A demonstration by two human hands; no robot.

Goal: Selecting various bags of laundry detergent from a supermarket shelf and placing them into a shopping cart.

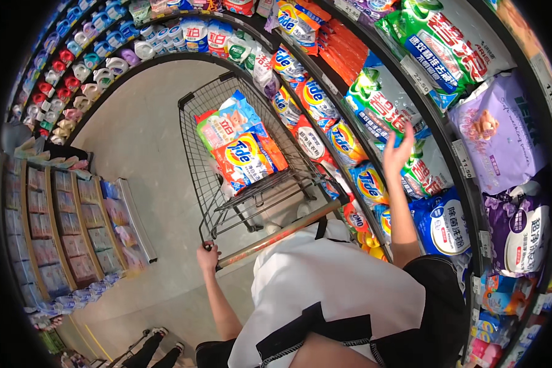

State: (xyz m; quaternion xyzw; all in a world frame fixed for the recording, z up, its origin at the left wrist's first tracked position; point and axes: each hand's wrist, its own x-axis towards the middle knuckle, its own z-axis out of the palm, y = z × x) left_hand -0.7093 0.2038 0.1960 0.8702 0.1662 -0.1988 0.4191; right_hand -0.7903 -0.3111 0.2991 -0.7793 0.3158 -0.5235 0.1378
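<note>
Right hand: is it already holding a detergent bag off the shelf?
No, the right hand is raised with its fingers spread in front of the green-and-white detergent bags on the shelf, gripping nothing.

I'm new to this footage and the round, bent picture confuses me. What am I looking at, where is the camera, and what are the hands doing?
There is no machine here: a person wears a wide fisheye camera on the head, looking down, so straight shelves bend near the rim. The forearms come in from below. The left hand grips the handle of a wire shopping cart, which holds detergent bags. The right hand is raised, open and empty, at the green and white bags on the shelf to the right. Bottles line the far shelves. Another person's legs show at the bottom left.
</note>
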